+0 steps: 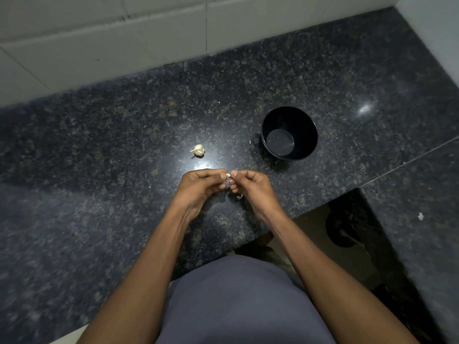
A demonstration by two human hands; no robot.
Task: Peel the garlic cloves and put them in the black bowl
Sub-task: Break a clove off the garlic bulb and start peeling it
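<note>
The garlic clove (227,175) was in the centre of the frame, pinched between both my hands just above the countertop (99,145). My left hand (198,187) had its fingers curled and held the clove from the left side w/ thumb and fingertips. My right hand (250,186) was also curled, thumb and first finger pinching the clove's right end, so both grips were clamped on the same clove. The clove was mostly hidden, only a small pale bit showed btw the fingertips. Whether its skin was off, I could not tell.

A thin curl of peel (239,196) lay on the counter just below my right hand. The rest of the garlic bulb (198,150) sat on the counter above and left of my hands, apart from them. The black bowl (289,133) stood upright to the upper right of centre, near my hands but not touching, w/ no cloves visible inside. Behind the counter, at the top of frame, was a pale tiled wall (124,33).
</note>
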